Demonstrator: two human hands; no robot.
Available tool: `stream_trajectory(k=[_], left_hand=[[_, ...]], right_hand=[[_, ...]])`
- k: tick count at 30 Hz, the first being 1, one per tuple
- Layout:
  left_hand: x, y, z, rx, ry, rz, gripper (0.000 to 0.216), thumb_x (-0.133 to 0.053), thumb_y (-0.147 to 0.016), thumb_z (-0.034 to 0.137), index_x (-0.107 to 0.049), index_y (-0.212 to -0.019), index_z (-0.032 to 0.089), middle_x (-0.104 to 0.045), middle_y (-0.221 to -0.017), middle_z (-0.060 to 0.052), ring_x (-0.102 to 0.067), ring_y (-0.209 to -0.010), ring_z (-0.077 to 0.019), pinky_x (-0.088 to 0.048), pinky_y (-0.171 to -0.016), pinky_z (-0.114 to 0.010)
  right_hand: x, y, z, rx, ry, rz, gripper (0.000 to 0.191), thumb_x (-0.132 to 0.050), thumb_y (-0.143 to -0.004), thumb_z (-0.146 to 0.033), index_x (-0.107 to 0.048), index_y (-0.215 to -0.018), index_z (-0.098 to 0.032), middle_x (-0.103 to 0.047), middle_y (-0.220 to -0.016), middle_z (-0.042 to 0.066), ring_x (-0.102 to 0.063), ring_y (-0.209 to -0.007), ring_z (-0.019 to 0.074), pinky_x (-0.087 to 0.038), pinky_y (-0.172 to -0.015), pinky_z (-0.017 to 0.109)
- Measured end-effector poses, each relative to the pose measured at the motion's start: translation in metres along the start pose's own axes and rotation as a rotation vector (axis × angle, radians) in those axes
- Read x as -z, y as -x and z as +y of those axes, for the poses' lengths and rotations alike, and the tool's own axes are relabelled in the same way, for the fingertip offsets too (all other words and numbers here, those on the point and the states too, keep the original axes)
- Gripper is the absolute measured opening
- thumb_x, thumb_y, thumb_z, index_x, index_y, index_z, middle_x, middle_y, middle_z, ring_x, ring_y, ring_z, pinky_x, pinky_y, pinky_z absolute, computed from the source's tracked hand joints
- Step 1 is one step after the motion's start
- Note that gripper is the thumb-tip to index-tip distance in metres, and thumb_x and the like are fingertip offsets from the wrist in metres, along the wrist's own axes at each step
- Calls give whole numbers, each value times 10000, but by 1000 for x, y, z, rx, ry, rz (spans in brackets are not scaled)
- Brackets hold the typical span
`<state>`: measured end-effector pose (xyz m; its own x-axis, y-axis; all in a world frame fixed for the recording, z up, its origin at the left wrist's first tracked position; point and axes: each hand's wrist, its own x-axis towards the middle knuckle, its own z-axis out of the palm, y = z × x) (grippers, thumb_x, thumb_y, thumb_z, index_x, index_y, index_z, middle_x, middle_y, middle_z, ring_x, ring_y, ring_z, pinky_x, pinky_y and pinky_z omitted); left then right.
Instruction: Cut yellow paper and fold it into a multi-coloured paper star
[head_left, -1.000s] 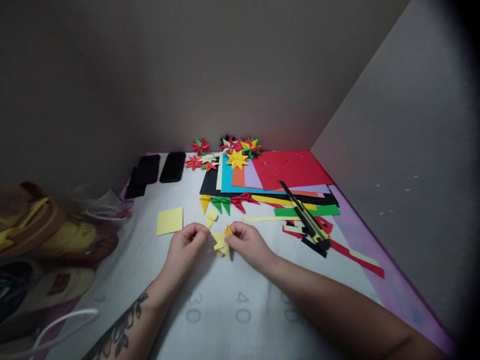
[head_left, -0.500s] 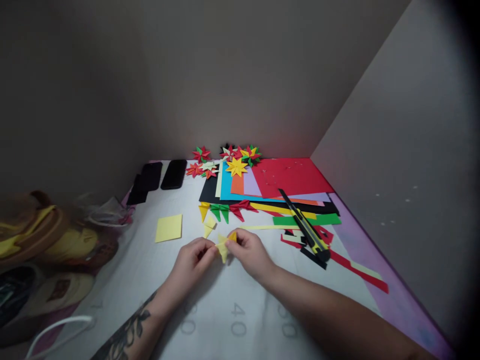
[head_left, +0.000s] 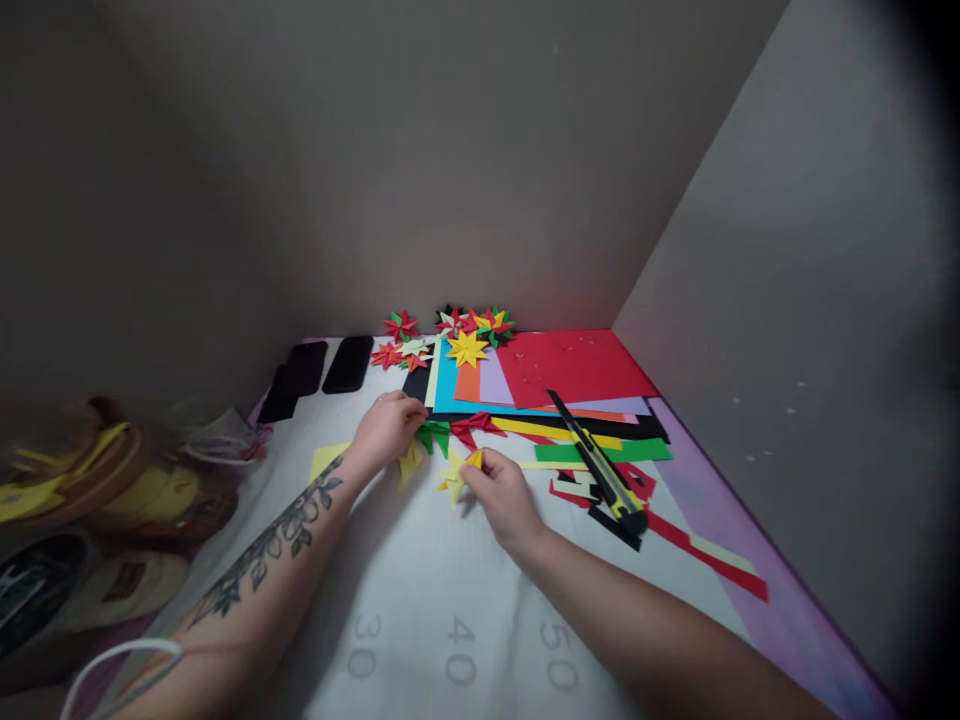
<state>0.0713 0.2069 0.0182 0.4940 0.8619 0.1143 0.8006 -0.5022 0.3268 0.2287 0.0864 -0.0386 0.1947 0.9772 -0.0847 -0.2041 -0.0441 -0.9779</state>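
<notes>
Between the thumb and fingers of my right hand (head_left: pixel 506 497) is a part-built folded paper star (head_left: pixel 455 478) in pale and darker yellow. My left hand (head_left: pixel 388 428) is stretched forward, with its fingertips pinched together beside the green folded paper pieces (head_left: pixel 434 436); whatever is in them is hidden. Red folded paper pieces (head_left: pixel 476 430) lie just right of the green ones. A pale yellow folded paper piece (head_left: pixel 409 466) rests below my left fingers. My left arm partly covers a pale yellow paper square (head_left: pixel 325 460).
A utility knife (head_left: pixel 604 465) lies across paper strips and scraps at the right. Behind are stacked coloured sheets, with a red sheet (head_left: pixel 577 368) on top, and several finished paper stars (head_left: pixel 467 349). Two dark phones (head_left: pixel 349 364) lie back left. Bags (head_left: pixel 135 500) crowd the left edge.
My left hand has let go of the yellow star and moved forward and left to the row of folded pieces. My right hand has kept the star. The view has shifted slightly.
</notes>
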Motion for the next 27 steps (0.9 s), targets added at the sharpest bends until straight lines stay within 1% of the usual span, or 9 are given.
stream_trajectory(k=[4,8,13,16,18,20,23,25,27], left_hand=[[-13,-15,-12,-57,-22,-106,192,-538,-741,207,-722,-795,221,-648,-823,-57,-578,-814,-207,-425,-762,-280],[-16,-18,-20,-97,-19,-183,176,-563,-706,196,-714,-796,214,-638,-809,-57,-571,-803,-212,-422,-739,-285],[-5,-18,-23,-156,14,-241,121,-597,-680,205,-711,-720,212,-632,-826,-60,-560,-839,-215,-415,-788,-287],[5,-17,-22,-186,40,-258,119,-584,-710,227,-703,-716,220,-645,-853,-47,-555,-874,-202,-403,-834,-275],[9,-15,-20,-186,42,-250,137,-566,-738,245,-700,-756,223,-646,-894,-49,-543,-911,-205,-388,-870,-288],[8,-13,-14,-165,27,-243,143,-578,-741,272,-698,-797,221,-642,-908,-57,-534,-914,-217,-386,-865,-309],[-1,-6,-1,-130,-8,-257,156,-649,-695,346,-696,-767,216,-628,-861,-66,-533,-865,-234,-400,-787,-319],[-10,0,10,-102,-32,-242,202,-654,-689,401,-694,-756,215,-618,-866,-77,-520,-874,-256,-393,-744,-333],[-18,6,20,-68,-51,-215,209,-642,-697,409,-691,-728,208,-609,-867,-86,-508,-884,-272,-381,-724,-349]], right_hand=[[2,-4,3,2,-6,-1,165,-590,-737,-268,-490,-638,-182,-429,-569,-53,-372,-517,90,-311,-442,196],[2,-6,1,9,-5,1,159,-593,-733,-255,-496,-633,-179,-429,-569,-55,-367,-526,86,-316,-467,195],[1,-5,-4,-22,-45,-3,188,-604,-715,-286,-479,-617,-186,-400,-545,-64,-352,-495,83,-303,-435,191],[1,-5,-5,-27,-57,5,205,-613,-706,-292,-469,-605,-186,-387,-525,-69,-332,-480,77,-281,-420,186],[1,-5,-6,-22,-58,11,207,-616,-704,-290,-470,-602,-184,-394,-518,-69,-326,-477,75,-269,-423,187],[2,-5,-5,-23,-71,21,208,-617,-703,-291,-468,-602,-186,-405,-514,-70,-323,-467,73,-259,-422,191],[3,-6,-4,-31,-104,45,211,-620,-700,-294,-465,-603,-190,-416,-503,-74,-324,-447,71,-255,-413,194],[4,-8,-1,-28,-122,74,204,-623,-702,-286,-473,-606,-188,-420,-496,-75,-336,-444,69,-262,-415,193],[5,-10,1,-25,-133,108,184,-626,-705,-279,-496,-618,-183,-429,-496,-73,-351,-449,69,-269,-421,192]])
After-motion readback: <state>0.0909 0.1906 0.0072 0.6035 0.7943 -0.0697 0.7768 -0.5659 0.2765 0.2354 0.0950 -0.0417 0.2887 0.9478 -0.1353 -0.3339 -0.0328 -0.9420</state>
